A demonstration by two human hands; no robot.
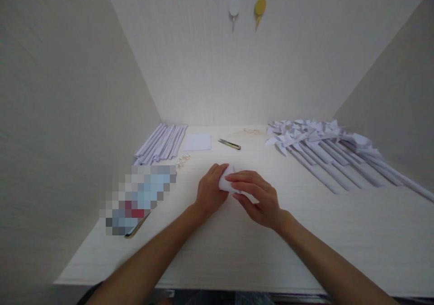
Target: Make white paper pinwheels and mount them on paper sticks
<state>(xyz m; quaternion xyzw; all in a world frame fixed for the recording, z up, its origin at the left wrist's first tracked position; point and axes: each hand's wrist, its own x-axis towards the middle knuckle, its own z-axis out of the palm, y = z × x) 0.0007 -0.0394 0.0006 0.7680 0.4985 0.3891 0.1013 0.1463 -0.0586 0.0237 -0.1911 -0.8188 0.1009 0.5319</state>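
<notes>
A small piece of white paper (226,183), curved or folded over, is between my hands at the middle of the table. My left hand (210,190) is closed around its left side, with the fingertips along the upper edge. On the right side, the fingers of my right hand (256,194) bend over the paper, and the thumb lies below them near its lower edge. Part of the paper is hidden behind the fingers, so its full shape does not show.
Rolled paper sticks (161,143) lie at the back left, near a flat white sheet (197,142) and thread snips (229,144). Finished-looking paper pieces on sticks (315,144) pile up at the right. A pixelated object (142,201) lies left; hooks (260,7) hang on the wall.
</notes>
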